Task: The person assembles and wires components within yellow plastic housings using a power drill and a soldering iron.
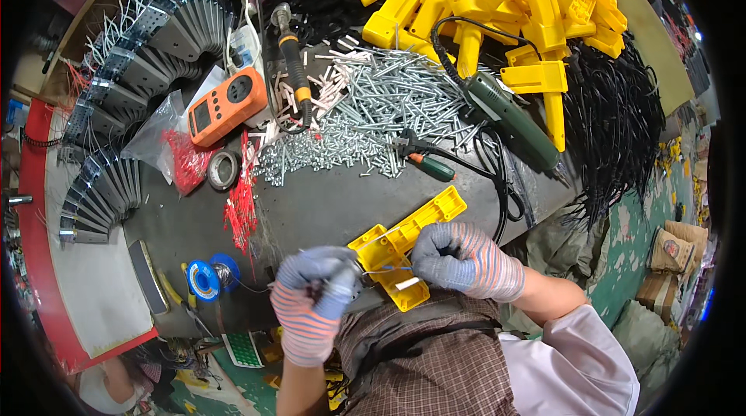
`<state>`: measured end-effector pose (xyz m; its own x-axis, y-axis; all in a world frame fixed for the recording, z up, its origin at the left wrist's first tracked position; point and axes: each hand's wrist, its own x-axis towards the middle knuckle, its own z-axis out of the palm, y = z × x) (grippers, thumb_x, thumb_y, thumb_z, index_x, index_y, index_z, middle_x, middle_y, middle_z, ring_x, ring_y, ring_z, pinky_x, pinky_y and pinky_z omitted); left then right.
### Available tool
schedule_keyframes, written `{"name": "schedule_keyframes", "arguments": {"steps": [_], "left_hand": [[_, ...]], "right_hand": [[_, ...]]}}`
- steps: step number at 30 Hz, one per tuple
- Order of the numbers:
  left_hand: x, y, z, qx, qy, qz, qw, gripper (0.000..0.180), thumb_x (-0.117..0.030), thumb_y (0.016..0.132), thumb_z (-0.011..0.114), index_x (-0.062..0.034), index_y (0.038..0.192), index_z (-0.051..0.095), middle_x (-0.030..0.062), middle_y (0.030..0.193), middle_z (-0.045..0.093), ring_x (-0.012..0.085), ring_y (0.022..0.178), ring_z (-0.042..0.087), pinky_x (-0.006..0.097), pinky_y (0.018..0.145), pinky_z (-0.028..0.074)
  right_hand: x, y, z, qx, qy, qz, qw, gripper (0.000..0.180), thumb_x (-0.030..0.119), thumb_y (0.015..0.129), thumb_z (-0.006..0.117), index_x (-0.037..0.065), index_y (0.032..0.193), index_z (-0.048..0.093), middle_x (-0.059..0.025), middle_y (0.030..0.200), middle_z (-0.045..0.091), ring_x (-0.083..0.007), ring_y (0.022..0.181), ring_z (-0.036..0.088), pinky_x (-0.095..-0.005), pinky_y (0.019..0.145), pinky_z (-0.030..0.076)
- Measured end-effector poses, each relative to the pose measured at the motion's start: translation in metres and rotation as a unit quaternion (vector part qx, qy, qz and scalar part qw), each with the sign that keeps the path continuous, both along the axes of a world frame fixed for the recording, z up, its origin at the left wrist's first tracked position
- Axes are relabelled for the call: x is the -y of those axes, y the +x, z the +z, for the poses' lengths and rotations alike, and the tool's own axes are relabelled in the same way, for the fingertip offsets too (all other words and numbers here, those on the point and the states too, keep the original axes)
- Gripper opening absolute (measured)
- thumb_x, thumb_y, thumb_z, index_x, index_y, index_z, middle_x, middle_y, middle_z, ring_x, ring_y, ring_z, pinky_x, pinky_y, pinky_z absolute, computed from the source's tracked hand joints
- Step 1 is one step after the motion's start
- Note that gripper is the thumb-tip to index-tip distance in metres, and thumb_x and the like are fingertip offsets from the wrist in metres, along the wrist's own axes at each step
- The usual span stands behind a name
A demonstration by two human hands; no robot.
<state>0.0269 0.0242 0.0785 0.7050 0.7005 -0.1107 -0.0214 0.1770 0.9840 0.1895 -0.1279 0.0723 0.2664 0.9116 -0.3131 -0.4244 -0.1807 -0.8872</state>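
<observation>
Several fanned stacks of grey metal parts (pixel 183 37) stand at the far left of the worktop (pixel 303 206); nearer the body sits a blue spool (pixel 203 281), with an orange meter (pixel 227 107) slightly right of and beyond it. Next comes the left hand (pixel 312 299), in a striped glove, its fingers curled inward beside the housing; the fingertips are blurred, so whether they pinch anything cannot be told. Beyond it, toward the middle, spreads a heap of metal screws (pixel 388 93). The yellow housing (pixel 385 251) lies between the two hands, at the worktop's near edge in front of the torso. It is probably light and stiff, with smooth walls that may slip under fabric; the outer side walls or the narrow arm should offer the safest hold, since the thin wire (pixel 398 268) across it looks soft and easily pulled loose. In appearance it is an open moulded shell, roughly cross-shaped, its long arm slanting away to the upper right and a white piece (pixel 406 284) within its near end. The right hand (pixel 468 262), likewise gloved, has its fingertips drawn together, apparently pinching the thin wire. Farther right rests a green power tool (pixel 509 117), then black cables (pixel 614 128).
</observation>
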Motion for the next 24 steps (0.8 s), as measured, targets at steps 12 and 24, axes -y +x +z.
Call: {"name": "schedule_keyframes", "arguments": {"steps": [12,24], "left_hand": [[0.010,-0.004,-0.012,0.056,0.089,-0.029,0.994,0.024,0.012,0.073,0.071,-0.0060,0.085,0.061,0.0114,0.092,0.067,0.0194,0.086,0.065,0.032,0.078,0.051],[-0.024,-0.003,0.002,-0.085,0.449,-0.185,0.870,0.019,-0.009,0.067,0.079,-0.0102,0.079,0.064,0.0049,0.083,0.070,0.0241,0.080,0.066,0.036,0.074,0.051]], "right_hand": [[-0.012,-0.002,0.006,0.046,0.000,0.052,0.998,0.014,0.015,0.090,0.061,0.002,0.090,0.060,-0.0017,0.081,0.061,-0.0074,0.075,0.056,-0.0249,0.070,0.047],[-0.021,-0.007,0.010,0.474,0.097,0.116,0.867,0.017,0.015,0.087,0.060,0.002,0.098,0.061,-0.0155,0.089,0.065,-0.0358,0.080,0.064,-0.0412,0.071,0.051]]}}
